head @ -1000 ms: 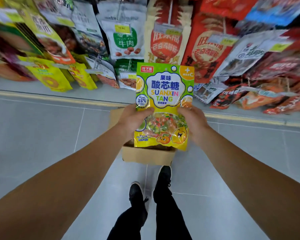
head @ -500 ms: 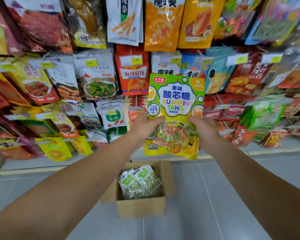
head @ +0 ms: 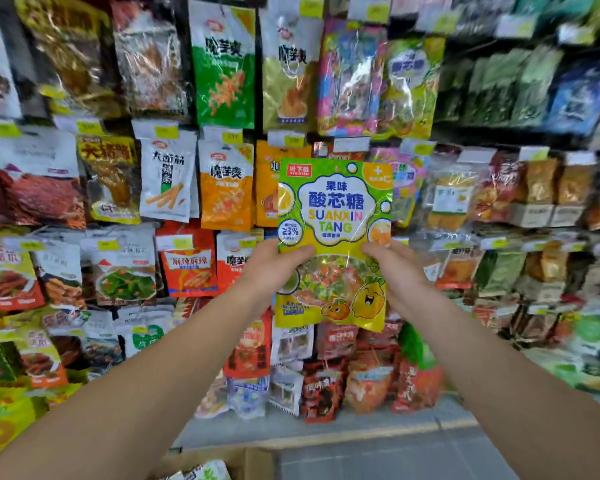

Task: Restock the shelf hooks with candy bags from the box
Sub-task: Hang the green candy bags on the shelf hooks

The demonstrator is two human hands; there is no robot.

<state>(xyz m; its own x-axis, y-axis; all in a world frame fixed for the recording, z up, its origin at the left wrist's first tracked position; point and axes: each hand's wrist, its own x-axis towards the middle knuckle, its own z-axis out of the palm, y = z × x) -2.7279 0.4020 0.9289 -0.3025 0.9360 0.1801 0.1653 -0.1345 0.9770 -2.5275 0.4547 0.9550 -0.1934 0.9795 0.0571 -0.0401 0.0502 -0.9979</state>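
A green and yellow candy bag (head: 335,216) is held upright in front of the shelf hooks, about mid-height of the display. My left hand (head: 274,268) grips its left edge, thumb across the front. My right hand (head: 395,271) grips the right edge the same way. Hanging two rows above and slightly right is a bag of the same green and yellow kind (head: 409,84), blurred. The cardboard box (head: 243,460) shows at the bottom edge with a candy bag (head: 210,472) inside it.
Hooks full of snack packets (head: 167,181) cover the whole wall, with yellow price tags (head: 293,140) on the hook ends. A grey floor (head: 378,455) with a yellow line runs along the shelf base.
The view has tilted up from the floor and box to the upper rows. Both hands have raised the candy bag higher in front of the hooks, grip unchanged.
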